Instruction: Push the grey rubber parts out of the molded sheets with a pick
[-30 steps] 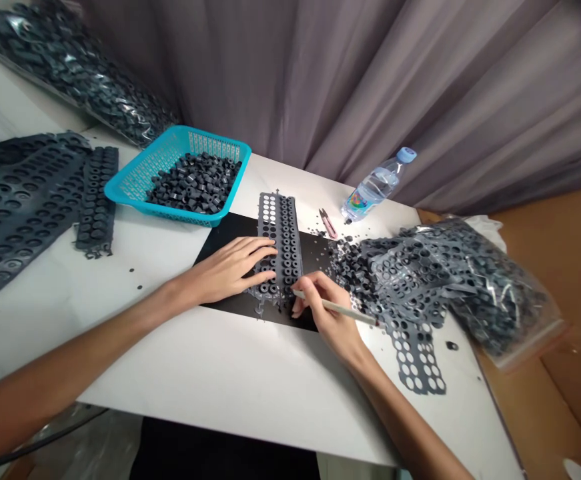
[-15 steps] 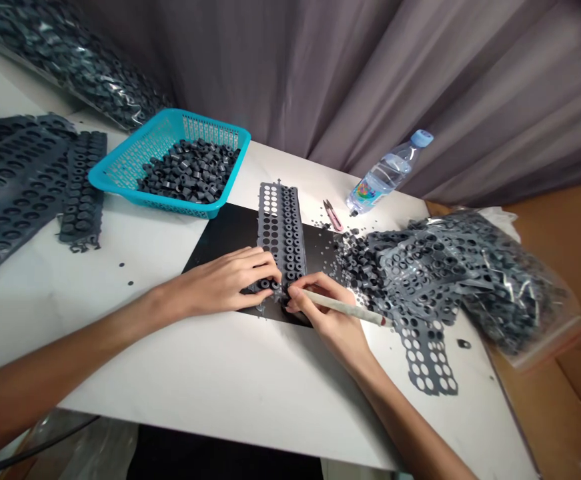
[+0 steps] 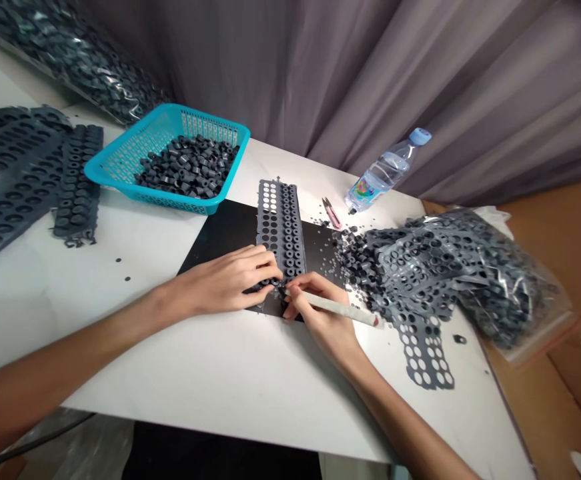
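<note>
A dark grey moulded rubber sheet (image 3: 289, 227) lies on a black mat (image 3: 220, 233). Its left rows are partly round holes; ring-shaped rubber pieces fill the right rows. My left hand (image 3: 237, 277) is closed on the sheet's near left end, fingers and thumb curled about some rings. In my right hand (image 3: 323, 307), closed in a pen-like grip, is a pale stick-shaped tool (image 3: 343, 307) with a reddish end pointing right. The tool's working tip, by the sheet's near right end, is hidden by my fingers.
A turquoise basket (image 3: 167, 193) holds many rubber rings. Pink thread snips (image 3: 331, 215) and a water bottle (image 3: 383, 175) lie behind. At right are loose rings (image 3: 360, 260), punched sheets (image 3: 420, 267) and a plastic bag (image 3: 520, 300); more sheets (image 3: 10, 173) lie at left.
My right hand and the tool have shifted slightly left and toward me at the sheet's near end. My left hand stays on the sheet. The whole view has moved slightly.
</note>
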`<act>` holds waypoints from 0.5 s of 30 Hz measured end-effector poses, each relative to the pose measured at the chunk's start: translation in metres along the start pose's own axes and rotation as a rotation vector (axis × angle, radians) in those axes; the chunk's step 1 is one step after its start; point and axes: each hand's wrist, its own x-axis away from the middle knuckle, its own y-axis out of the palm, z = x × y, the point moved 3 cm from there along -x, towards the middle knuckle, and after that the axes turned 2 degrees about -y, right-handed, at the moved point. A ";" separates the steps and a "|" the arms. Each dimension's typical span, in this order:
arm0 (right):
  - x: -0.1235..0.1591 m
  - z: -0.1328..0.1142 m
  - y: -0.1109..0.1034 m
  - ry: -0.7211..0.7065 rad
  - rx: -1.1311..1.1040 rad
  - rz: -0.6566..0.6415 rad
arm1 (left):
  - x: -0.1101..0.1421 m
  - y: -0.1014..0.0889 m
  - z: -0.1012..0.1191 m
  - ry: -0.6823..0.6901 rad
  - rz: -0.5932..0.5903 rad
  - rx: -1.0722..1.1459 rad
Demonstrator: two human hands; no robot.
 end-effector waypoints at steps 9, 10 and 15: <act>-0.001 0.004 -0.001 -0.030 -0.067 -0.012 | 0.000 -0.001 0.000 0.013 0.020 0.019; -0.001 0.004 -0.001 -0.034 -0.068 -0.012 | 0.000 -0.001 0.001 0.013 0.016 0.013; -0.002 0.005 0.000 -0.028 -0.079 -0.020 | 0.000 -0.001 0.002 0.020 0.011 -0.006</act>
